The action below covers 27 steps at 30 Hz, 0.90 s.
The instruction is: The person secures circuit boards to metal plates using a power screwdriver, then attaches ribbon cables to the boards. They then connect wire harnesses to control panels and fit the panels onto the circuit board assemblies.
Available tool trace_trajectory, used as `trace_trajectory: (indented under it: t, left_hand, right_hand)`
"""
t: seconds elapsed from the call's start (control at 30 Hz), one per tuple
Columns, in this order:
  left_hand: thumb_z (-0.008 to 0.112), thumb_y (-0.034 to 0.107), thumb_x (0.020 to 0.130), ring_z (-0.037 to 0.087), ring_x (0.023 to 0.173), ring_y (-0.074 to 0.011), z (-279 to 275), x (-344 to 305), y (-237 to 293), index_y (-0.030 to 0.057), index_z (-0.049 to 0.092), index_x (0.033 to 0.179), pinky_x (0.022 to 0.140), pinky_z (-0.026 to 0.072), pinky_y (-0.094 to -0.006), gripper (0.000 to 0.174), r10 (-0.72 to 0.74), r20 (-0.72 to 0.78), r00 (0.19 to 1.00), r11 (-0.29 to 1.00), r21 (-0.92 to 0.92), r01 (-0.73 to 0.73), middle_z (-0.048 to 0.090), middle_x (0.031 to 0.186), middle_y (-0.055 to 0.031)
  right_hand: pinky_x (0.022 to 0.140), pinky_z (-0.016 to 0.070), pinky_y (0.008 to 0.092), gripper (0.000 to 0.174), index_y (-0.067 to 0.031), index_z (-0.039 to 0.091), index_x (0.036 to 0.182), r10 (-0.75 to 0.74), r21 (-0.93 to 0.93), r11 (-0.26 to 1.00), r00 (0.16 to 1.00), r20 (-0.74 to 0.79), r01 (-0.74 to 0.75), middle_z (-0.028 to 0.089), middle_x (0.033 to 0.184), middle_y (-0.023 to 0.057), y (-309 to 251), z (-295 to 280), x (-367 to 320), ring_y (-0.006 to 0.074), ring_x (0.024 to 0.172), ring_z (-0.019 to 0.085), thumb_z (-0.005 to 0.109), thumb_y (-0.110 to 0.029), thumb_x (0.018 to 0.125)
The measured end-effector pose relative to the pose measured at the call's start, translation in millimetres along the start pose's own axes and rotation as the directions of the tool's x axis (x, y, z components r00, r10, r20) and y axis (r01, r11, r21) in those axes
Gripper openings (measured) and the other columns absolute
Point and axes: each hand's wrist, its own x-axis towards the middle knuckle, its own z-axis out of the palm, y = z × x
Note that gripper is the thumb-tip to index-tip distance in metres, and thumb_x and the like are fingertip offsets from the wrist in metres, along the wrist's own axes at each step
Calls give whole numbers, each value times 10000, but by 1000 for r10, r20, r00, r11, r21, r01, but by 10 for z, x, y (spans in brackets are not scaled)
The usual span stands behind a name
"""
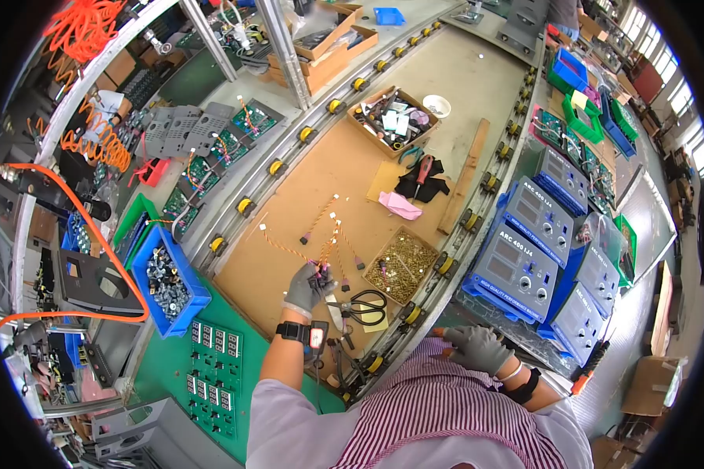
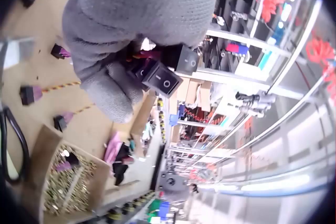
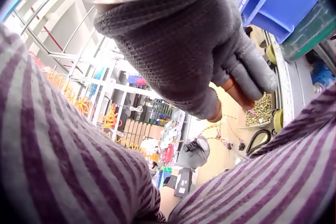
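Note:
My left hand point(image 1: 305, 289), in a grey glove, grips a small bunch of black rocker switches point(image 2: 161, 79) over the brown board. Their faces stick out between the thumb and fingers in the left wrist view. Twisted orange-yellow leads point(image 1: 289, 250) with white plugs fan out beyond this hand. More black switches with purple sleeves point(image 2: 31, 95) lie on the board. My right hand point(image 1: 481, 349), gloved with bare fingertips, hangs beside the striped apron point(image 1: 438, 399). Its fingers are loosely bent in the right wrist view point(image 3: 173, 56), with nothing seen in them.
A box of brass screws point(image 1: 399, 266) stands right of the leads, with black-handled scissors point(image 1: 368, 307) nearer me. Farther off is a parts box point(image 1: 393, 119). Roller rails point(image 1: 276, 167) flank the board. A blue bin point(image 1: 170, 283) stands left, blue-framed control panels point(image 1: 510, 270) right.

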Motion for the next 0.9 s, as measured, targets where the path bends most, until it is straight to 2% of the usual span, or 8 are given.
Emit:
trace_trajectory:
  t: [0.03,0.2,0.33,0.43,0.53,0.67,0.8,0.9]
  left_hand:
    - [522,151,836,612,681,-261,109,-111,15,27,524,973,656,532,-420,185,-40,30,999,988,-149,45,604,811,-125]
    - [426,149,835,607,718,-275,249,-391,-141,5,552,943,705,528,-432,220,11,28,1000,917,-398,1,606,785,-135]
    - [469,153,821,574,681,-257,391,-545,-207,38,546,908,684,501,-400,164,60,-137,989,908,-405,-111,578,738,-120]
    - [515,186,843,581,681,-252,152,-475,-331,49,538,868,699,507,-402,141,-19,-127,992,914,-405,-35,587,723,-121]
    - [541,217,865,590,689,-247,118,-486,-446,56,532,835,749,516,-415,164,-144,-230,963,959,-274,78,592,708,-119]
    - [520,223,890,603,753,-248,552,-672,-136,37,535,832,829,507,-461,195,75,-140,987,937,-329,-118,601,794,-131]
    - [535,191,884,597,864,-287,338,-532,-202,23,544,872,838,494,-505,168,-61,-94,994,976,-215,39,588,819,-142]
    - [556,189,873,593,875,-306,583,-592,-327,29,542,875,836,492,-511,160,-25,-93,995,943,-332,-7,588,824,-144]
  right_hand:
    - [611,498,408,447,-141,526,1187,-18,10,1000,1000,-6,18,612,888,131,-19,-6,40,319,719,607,606,-260,763]
    - [605,490,425,436,-156,525,1193,-63,-25,998,998,14,64,607,836,143,-132,-8,285,323,717,607,587,-242,769]
    - [619,493,416,428,-172,527,1193,-124,11,992,992,-2,124,610,842,141,-175,21,409,320,721,610,586,-249,776]
    - [624,493,409,424,-169,528,1191,-139,58,989,990,4,138,612,848,137,-183,52,445,314,713,612,587,-252,780]
    - [617,493,401,432,-164,523,1196,-150,54,987,989,-8,151,611,836,135,-174,45,453,302,681,610,591,-253,780]
    - [611,497,391,441,-165,518,1205,-104,41,994,994,29,102,610,826,127,-155,28,411,291,656,609,591,-245,778]
    - [572,488,387,404,-142,550,1152,-121,76,990,992,-25,123,600,811,128,-217,2,396,285,646,603,598,-213,757]
    - [567,480,376,380,-125,571,1111,-133,74,987,985,-111,142,588,794,123,-253,-53,420,281,639,597,613,-185,738]
